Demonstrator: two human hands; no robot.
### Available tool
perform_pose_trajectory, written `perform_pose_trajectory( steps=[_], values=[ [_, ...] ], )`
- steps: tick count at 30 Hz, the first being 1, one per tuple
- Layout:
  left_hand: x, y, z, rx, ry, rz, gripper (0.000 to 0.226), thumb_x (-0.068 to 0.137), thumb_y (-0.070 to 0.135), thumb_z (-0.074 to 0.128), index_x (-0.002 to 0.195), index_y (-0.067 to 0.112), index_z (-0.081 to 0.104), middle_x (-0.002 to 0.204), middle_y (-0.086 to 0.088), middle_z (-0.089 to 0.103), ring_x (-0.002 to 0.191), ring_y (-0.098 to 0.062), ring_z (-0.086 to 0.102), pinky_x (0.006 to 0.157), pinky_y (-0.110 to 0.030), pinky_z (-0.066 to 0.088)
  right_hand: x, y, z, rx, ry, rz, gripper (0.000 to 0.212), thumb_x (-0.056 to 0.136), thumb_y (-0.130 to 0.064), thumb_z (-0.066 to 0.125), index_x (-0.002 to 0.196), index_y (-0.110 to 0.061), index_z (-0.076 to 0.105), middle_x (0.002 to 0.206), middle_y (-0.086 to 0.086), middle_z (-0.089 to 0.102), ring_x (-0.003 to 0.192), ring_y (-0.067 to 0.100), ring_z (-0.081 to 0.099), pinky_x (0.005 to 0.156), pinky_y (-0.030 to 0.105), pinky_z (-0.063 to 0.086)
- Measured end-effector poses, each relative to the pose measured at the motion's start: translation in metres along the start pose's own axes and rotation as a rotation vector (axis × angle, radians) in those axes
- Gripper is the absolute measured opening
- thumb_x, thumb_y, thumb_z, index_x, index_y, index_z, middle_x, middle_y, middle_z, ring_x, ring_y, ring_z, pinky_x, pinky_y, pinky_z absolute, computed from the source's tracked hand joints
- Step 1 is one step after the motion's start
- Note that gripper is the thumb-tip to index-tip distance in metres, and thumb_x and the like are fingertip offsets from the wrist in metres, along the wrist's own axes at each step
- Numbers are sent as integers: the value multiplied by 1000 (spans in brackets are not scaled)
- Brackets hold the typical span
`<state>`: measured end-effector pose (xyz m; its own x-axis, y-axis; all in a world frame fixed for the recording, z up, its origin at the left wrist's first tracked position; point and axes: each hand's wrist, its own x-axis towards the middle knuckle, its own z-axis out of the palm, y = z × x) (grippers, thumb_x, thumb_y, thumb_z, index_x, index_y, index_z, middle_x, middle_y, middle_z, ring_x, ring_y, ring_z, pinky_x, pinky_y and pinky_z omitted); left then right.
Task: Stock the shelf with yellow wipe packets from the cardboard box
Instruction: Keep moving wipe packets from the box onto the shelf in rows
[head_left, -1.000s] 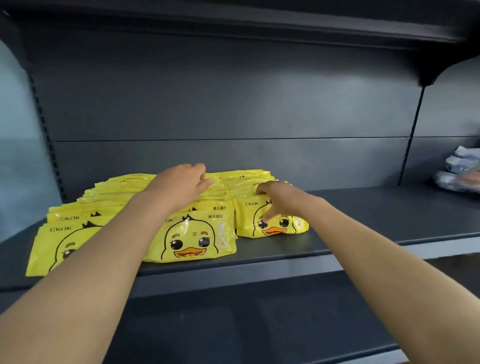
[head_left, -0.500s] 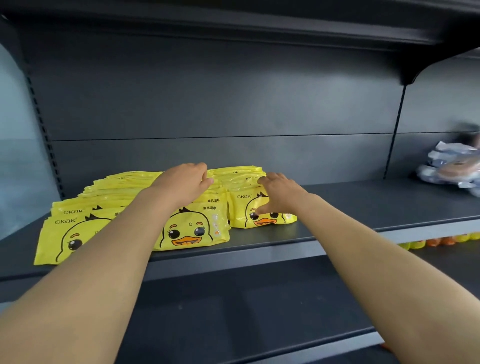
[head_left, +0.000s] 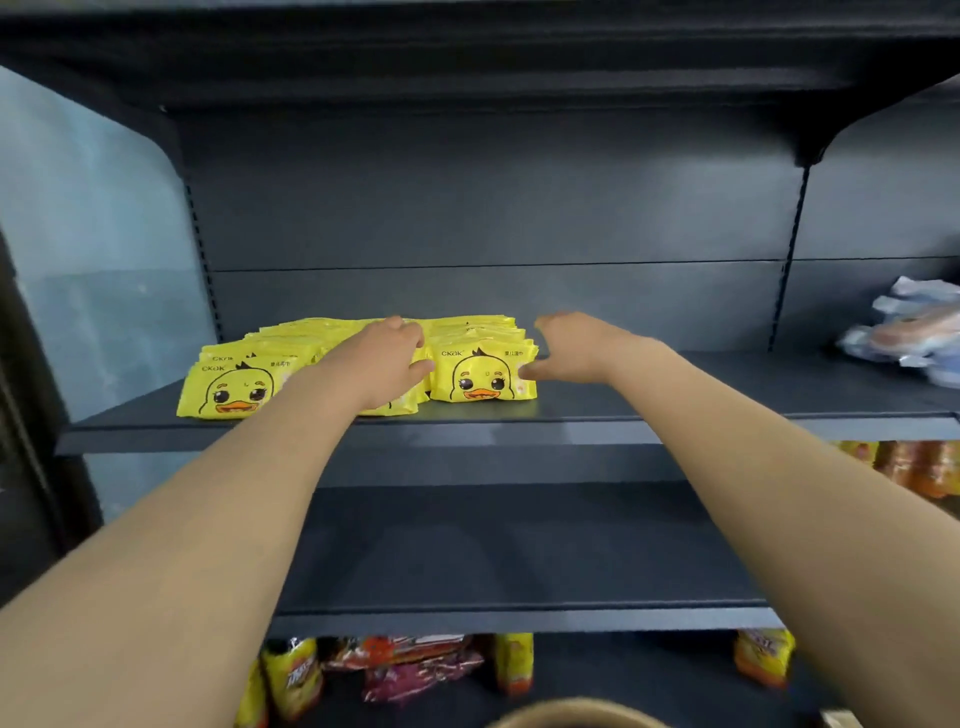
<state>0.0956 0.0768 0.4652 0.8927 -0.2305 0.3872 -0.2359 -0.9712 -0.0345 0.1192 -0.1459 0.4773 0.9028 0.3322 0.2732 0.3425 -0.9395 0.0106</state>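
Hidden: the left hand (head_left: 387, 358) and its forearm cover most of the middle row of yellow wipe packets (head_left: 291, 345). Only a lower corner of that row's front packet shows below the wrist.
Cut off: a tan curved rim (head_left: 571, 716) pokes in at the bottom edge, and too little of it shows to tell what it is.
Hard to make out: the pale wrapped goods (head_left: 914, 332) at the far right are blurred. The snack bags (head_left: 400, 667) on the lowest level are smeared, so their print cannot be read.
Fingertips: the right hand's far fingertips lie behind the right row, and I cannot tell whether they touch it.
Packet look: flat glossy yellow pouches. Each has a cartoon duck face with an orange bill, big dark eyes and a small black tuft, "CKaK" at the top left, and small dark characters at the top right.
Packet place: three rows side by side on the left half of the dark shelf (head_left: 779, 389), overlapped one behind another. The front packets sit near the shelf's front edge.
Left hand: palm down on top of the middle row, resting rather than clasping. The fingers are loosely bent over the packets and the thumb points toward the right row.
Right hand (head_left: 576, 345): spread wide at the right flank of the right row. The thumb tip touches the right edge of the right front packet (head_left: 483, 376), and the fingers reach along the back.
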Motion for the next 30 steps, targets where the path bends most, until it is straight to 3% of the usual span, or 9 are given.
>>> perform_pose_trajectory(
  steps=[5, 10, 15, 18, 27, 30],
  values=[
    [-41, 43, -9, -25, -6, -12, 42, 98, 36, 42, 132, 11, 45, 131, -8, 45, 122, -24, 42, 101, -38, 38, -65, 8, -14, 23, -30, -27, 32, 91, -40, 56, 100, -11, 46, 117, 10, 56, 107, 27, 51, 76, 31, 38],
    [-86, 73, 0, -67, -40, 3, 44, 97, 38, 41, 133, 12, 44, 133, -6, 45, 123, -21, 43, 102, -36, 38, -116, 23, 4, 26, -79, 31, 59, 88, -50, 54, 127, -6, 45, 130, 10, 50, 120, 27, 46, 95, 38, 43],
    [-133, 97, 31, -98, -138, 6, 44, 98, 38, 40, 135, 14, 42, 135, -5, 43, 124, -20, 41, 101, -37, 39, -170, 32, 41, 86, -186, 74, 64, 87, -53, 55, 130, -9, 42, 135, 10, 46, 122, 26, 44, 98, 38, 41],
    [-164, 112, 58, -123, -203, -3, 44, 98, 38, 40, 134, 14, 42, 134, -5, 42, 122, -21, 42, 100, -38, 40, -202, 34, 73, 98, -273, 95, 74, 87, -54, 55, 140, -7, 34, 144, 13, 38, 133, 29, 35, 107, 41, 35],
    [-267, 153, 173, -190, -491, -48, 47, 95, 40, 45, 132, 12, 44, 133, -8, 45, 122, -25, 44, 99, -38, 40, -305, 27, 212, 130, -555, 89, 59, 87, -51, 55, 130, -11, 46, 131, 13, 49, 119, 29, 47, 94, 37, 42],
    [-294, 164, 222, -218, -628, -72, 46, 96, 41, 42, 133, 14, 42, 135, -6, 43, 122, -23, 43, 97, -38, 42, -332, 28, 268, 160, -672, 105, 64, 88, -50, 54, 136, -10, 40, 138, 13, 45, 125, 30, 44, 100, 39, 41]
  ],
)
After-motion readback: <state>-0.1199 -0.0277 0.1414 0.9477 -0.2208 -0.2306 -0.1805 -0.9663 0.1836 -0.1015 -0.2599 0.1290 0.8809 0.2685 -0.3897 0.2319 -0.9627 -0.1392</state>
